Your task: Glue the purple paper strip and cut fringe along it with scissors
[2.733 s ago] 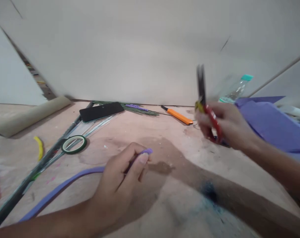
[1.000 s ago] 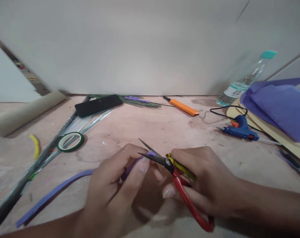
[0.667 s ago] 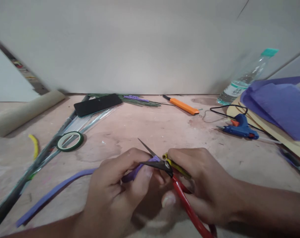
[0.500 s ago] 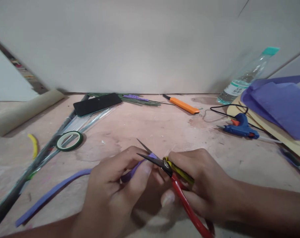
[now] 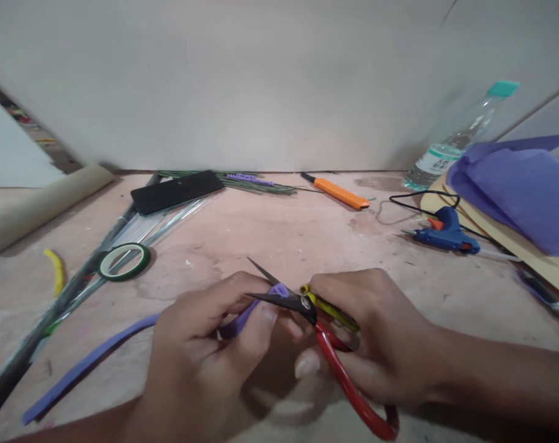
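My left hand (image 5: 203, 344) pinches a long purple strip (image 5: 88, 369), which looks like paper or foam, between thumb and forefinger. The strip's tail trails out to the left over the table. Red-handled scissors (image 5: 348, 391) are in my right hand (image 5: 380, 332), their dark blades spread apart. The folded purple end sits between the blades, close to my left fingertips. Along my right forefinger lies a thin yellow piece (image 5: 332, 312), held in the same hand; its exact kind is unclear. Part of the scissor handles is hidden by my right fingers.
Around the pinkish table lie a green tape roll (image 5: 145, 258), a black phone (image 5: 178, 192), green stems (image 5: 283, 189), an orange cutter (image 5: 341, 193), a blue glue gun (image 5: 449, 232), purple sheets (image 5: 519, 191), a water bottle (image 5: 438, 160), a cardboard tube (image 5: 48, 206) and a yellow piece (image 5: 56, 274).
Hands and scissors appear slightly further left, along with the whole view. More of the purple end shows between the blades, which remain apart.
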`<state>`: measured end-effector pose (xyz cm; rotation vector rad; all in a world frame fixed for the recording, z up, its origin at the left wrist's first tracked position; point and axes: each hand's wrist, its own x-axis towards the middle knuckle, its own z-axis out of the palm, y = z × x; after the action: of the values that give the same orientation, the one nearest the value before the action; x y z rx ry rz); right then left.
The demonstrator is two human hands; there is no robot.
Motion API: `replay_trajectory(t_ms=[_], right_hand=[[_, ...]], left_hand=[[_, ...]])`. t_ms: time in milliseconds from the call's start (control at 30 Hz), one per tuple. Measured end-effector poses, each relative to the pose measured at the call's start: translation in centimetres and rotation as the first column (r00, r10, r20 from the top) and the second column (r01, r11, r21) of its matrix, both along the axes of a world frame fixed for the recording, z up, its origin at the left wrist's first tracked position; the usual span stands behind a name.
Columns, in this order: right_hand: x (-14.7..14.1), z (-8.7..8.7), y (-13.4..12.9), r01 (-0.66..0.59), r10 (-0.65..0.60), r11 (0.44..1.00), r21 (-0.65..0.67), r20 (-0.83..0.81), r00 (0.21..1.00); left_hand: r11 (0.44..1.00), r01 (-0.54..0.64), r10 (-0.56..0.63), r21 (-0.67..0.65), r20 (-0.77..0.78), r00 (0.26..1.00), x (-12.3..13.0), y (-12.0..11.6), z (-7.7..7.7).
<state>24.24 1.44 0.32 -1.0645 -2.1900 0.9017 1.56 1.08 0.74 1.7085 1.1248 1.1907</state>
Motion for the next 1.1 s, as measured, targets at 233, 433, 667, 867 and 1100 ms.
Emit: replay_trajectory(t_ms=[233,433,667,867,1100], right_hand=[[0.43,-0.51,-0.01,0.021,-0.03,0.996,0.083,0.098,0.995],[0.51,-0.1,-0.04,0.031,-0.033,0.999,0.027,0.085,0.996],[0.39,0.08,0.2,0.029,-0.027,0.999,-0.037,0.051,0.998],[0.51,-0.03,0.28,-0.017,0.018,0.998,-0.065,0.004,1.0],[0.75,0.17,0.85,0.069,-0.067,0.997,-0.021,0.069,0.995]], left_hand=[[0.999,-0.008,0.008,-0.041,-0.005,1.0,-0.13,-0.27,0.31],[0.999,-0.044,0.042,-0.03,-0.039,0.998,-0.2,0.12,-0.21],[1.0,-0.02,0.021,0.01,-0.058,0.998,-0.19,-0.06,0.05],[1.0,0.0,-0.001,-0.012,-0.041,0.999,0.07,0.16,0.26],[0.997,-0.068,0.071,0.023,-0.139,0.988,0.16,0.42,0.47]])
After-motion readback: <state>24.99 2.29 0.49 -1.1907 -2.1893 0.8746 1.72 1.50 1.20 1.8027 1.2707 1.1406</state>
